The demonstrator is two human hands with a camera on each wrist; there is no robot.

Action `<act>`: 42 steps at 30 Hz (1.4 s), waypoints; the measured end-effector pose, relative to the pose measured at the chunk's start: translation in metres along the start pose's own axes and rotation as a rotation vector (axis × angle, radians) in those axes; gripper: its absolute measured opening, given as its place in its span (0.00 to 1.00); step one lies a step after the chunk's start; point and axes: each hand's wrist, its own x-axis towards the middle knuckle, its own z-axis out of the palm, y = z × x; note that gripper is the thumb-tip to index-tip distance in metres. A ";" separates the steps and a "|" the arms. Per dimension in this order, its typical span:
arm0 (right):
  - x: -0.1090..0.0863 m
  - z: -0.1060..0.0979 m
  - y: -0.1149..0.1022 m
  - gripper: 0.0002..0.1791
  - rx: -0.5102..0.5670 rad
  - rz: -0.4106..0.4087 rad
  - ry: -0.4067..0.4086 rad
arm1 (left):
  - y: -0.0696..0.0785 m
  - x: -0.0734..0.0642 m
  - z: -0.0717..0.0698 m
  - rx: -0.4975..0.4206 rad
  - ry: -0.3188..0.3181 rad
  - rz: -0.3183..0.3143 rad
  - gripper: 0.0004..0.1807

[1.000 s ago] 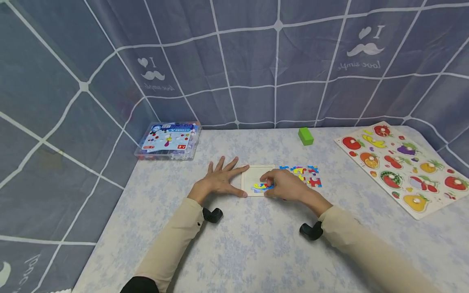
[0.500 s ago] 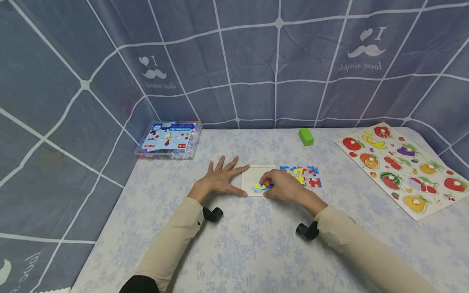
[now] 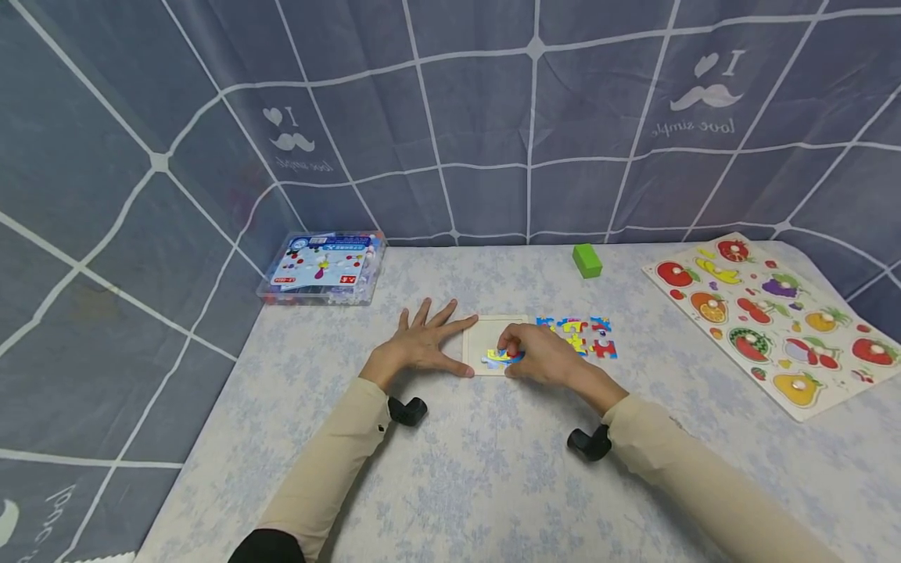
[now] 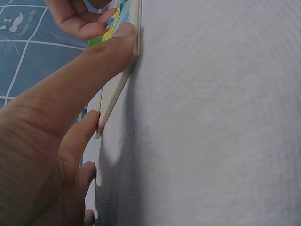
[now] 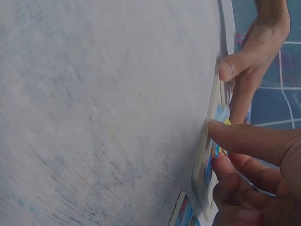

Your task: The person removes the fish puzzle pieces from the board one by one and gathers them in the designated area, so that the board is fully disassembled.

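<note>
A shallow wooden puzzle tray [image 3: 486, 332] lies on the table, with a few joined blue and yellow jigsaw pieces [image 3: 496, 357] along its near side. My left hand [image 3: 421, 347] spreads its fingers at the tray's left side; thumb and index finger touch the frame. Over the tray's near right corner, my right hand [image 3: 545, 356] bends its fingers and pinches a blue and red puzzle piece [image 3: 515, 357], mostly covered by the fingers. From the right wrist view, the right thumb [image 5: 225, 132] lies against the tray's edge. Loose puzzle pieces [image 3: 603, 349] lie just right of the tray, partly behind that hand.
At the back left stands a clear plastic box [image 3: 324, 270] with a printed card on top. A green block [image 3: 587, 261] sits near the table's back edge. The fruit peg board [image 3: 767, 313] covers the right side. A grid-patterned curtain [image 3: 486, 117] hangs behind the table.
My right hand has shifted very slightly left and its wrist has turned a little, with the fingers still at the same corner of the tray. The left hand stays put.
</note>
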 end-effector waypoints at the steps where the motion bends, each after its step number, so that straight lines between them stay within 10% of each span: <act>1: 0.000 0.000 0.000 0.17 0.011 0.000 0.001 | 0.000 0.000 0.000 0.002 0.000 0.000 0.54; 17: -0.002 0.002 0.004 0.07 0.136 -0.111 0.079 | 0.000 -0.002 -0.001 -0.003 0.000 0.001 0.54; 42: -0.046 -0.026 0.048 0.06 0.226 -0.010 0.125 | 0.000 -0.001 0.000 -0.014 0.019 0.011 0.55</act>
